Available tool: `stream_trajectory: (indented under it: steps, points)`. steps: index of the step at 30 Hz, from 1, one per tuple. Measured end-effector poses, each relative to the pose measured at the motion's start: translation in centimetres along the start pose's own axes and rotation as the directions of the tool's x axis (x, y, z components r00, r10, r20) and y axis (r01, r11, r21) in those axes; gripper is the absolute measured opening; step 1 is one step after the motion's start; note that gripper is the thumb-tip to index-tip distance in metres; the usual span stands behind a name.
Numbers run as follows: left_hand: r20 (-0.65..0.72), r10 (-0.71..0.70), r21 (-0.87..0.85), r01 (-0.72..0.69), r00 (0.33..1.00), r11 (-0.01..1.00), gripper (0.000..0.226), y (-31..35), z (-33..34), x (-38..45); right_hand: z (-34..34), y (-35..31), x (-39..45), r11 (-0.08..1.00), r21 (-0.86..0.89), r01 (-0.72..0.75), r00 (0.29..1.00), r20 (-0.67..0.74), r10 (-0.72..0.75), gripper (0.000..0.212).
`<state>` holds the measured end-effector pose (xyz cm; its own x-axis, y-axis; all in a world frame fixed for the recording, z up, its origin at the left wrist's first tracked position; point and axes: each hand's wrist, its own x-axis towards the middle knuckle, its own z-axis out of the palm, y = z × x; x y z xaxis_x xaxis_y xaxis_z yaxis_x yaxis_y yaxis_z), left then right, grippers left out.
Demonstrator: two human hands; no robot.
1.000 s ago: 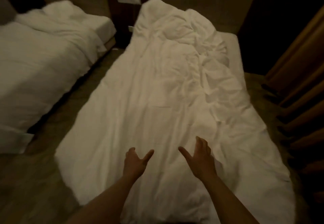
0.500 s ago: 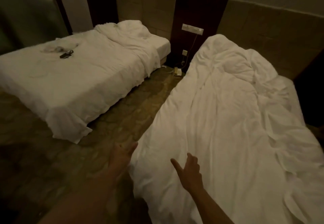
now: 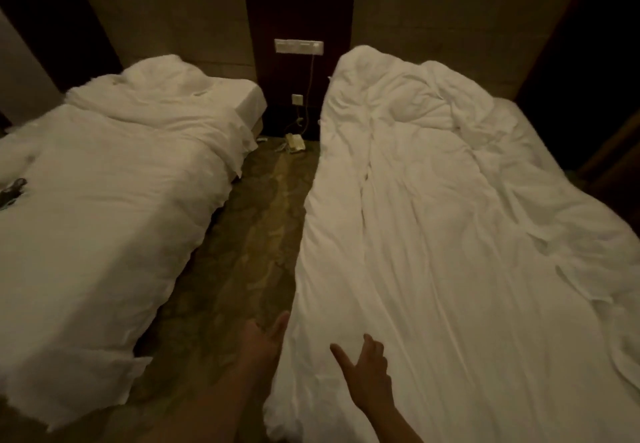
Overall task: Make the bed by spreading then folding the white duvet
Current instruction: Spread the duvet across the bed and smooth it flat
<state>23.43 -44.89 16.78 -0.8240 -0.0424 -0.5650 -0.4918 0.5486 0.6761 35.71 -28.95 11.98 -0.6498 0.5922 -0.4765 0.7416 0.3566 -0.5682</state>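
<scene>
Your left hand (image 3: 261,342) spread, empty, above floor gap beside duvet edge. Your right hand (image 3: 367,370) spread, hovering over white duvet (image 3: 433,234). Duvet lies lengthwise on right bed, rumpled near headboard. Grip near edge, pull taut, even both sides.

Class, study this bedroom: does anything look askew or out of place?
Yes. The duvet on the right bed lies rumpled, bunched in ridges toward the head end. A phone sits on the floor between the beds. A small dark object lies on the left bed.
</scene>
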Motion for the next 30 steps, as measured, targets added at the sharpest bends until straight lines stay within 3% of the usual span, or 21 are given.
stream_trajectory:
  steps: [5, 8, 12, 17, 19, 22, 25, 28, 30]
  points:
    - [0.129, 0.064, 0.204, -0.09, 0.99, 0.975, 0.124, 1.7, 4.4, 10.3, 0.6, -1.1, 1.9, 0.965, 0.162, -0.206, 0.962, -0.148, 0.23, 0.097]
    - [0.299, 0.093, 0.296, -0.185, 0.95, 0.937, 0.113, 3.8, 6.6, 13.5, 1.9, -0.5, 2.3, 0.873, 0.344, -0.346, 0.882, -0.198, 0.428, 0.097]
    - [0.472, 0.101, 0.392, -0.311, 0.876, 0.866, 0.105, 6.1, 8.8, 16.5, 5.7, -1.1, 1.3, 0.707, 0.498, -0.502, 0.689, -0.263, 0.675, 0.104]
    - [0.606, 0.069, 0.454, -0.416, 0.793, 0.788, 0.106, 7.7, 9.9, 18.4, 13.6, -5.5, 0.3, 0.443, 0.736, -0.512, 0.461, -0.2, 0.865, 0.093]
    - [0.637, 0.027, 0.458, -0.406, 0.771, 0.791, 0.121, 7.1, 9.4, 18.8, 16.6, -7.4, 0.4, 0.277, 0.841, -0.465, 0.375, -0.097, 0.922, 0.09]
    - [0.632, -0.084, 0.502, -0.324, 0.77, 0.802, 0.145, 4.6, 9.2, 20.2, 19.9, -8.6, 0.3, 0.01, 0.971, -0.241, 0.243, 0.051, 0.969, 0.098]
    - [0.586, -0.184, 0.551, -0.221, 0.789, 0.805, 0.171, 1.0, 10.2, 23.1, 22.8, -7.0, 1.0, -0.133, 0.984, -0.115, 0.2, 0.154, 0.968, 0.106]
    - [0.544, -0.233, 0.513, -0.099, 0.806, 0.852, 0.163, -0.5, 11.3, 22.4, 26.0, -2.9, 2.1, -0.251, 0.968, 0.001, 0.126, 0.249, 0.96, 0.129]
    - [0.531, -0.292, 0.487, -0.004, 0.796, 0.873, 0.151, -0.9, 12.3, 20.9, 26.8, -0.5, 2.7, -0.33, 0.923, 0.199, 0.138, 0.308, 0.941, 0.128]
